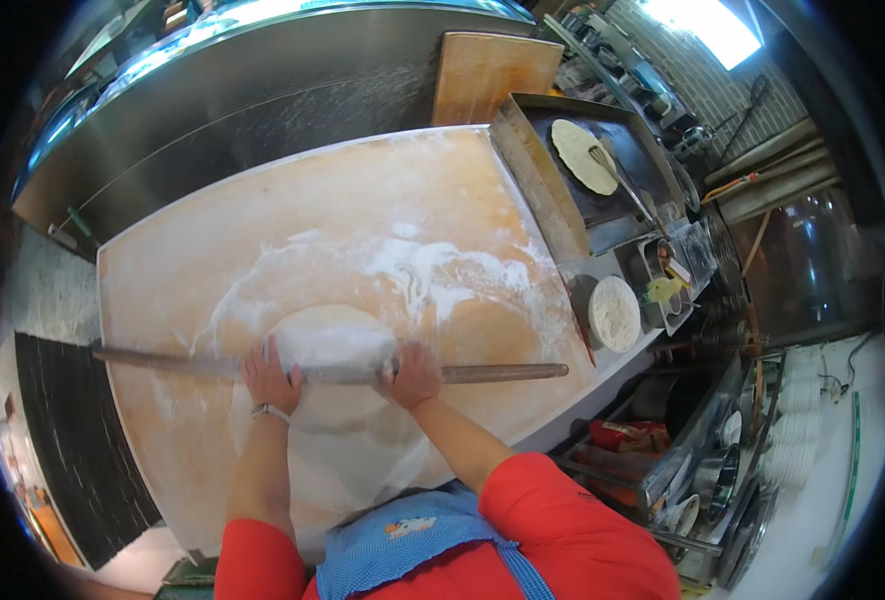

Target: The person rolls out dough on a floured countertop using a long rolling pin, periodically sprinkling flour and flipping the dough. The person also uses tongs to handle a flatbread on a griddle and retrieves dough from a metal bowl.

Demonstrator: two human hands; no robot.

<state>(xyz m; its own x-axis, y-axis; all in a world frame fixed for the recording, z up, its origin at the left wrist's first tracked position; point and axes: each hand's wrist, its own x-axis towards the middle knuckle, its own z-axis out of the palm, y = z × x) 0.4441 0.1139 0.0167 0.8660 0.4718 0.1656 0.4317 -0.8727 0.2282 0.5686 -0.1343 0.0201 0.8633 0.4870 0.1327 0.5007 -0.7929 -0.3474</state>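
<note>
A long wooden rolling pin (506, 373) lies across a wide sheet of floured dough (334, 336). My left hand (271, 381) presses on the pin left of the dough's middle, its fingers pointing forward over the wood. On the other side of the middle, my right hand (414, 376) holds the pin with curled, slightly blurred fingers. The dough's near part reaches back below the pin towards my apron. Loose white flour (442, 274) lies in a swirled band beyond the dough on the wooden work board (180, 217).
At the back right, a square griddle (547, 176) holds a flat round of dough (583, 157) with a slotted turner (622, 184) on it. A bowl of flour (614, 313) and a thin stick (577, 319) sit at the right edge. Shelving (660, 480) stands lower right.
</note>
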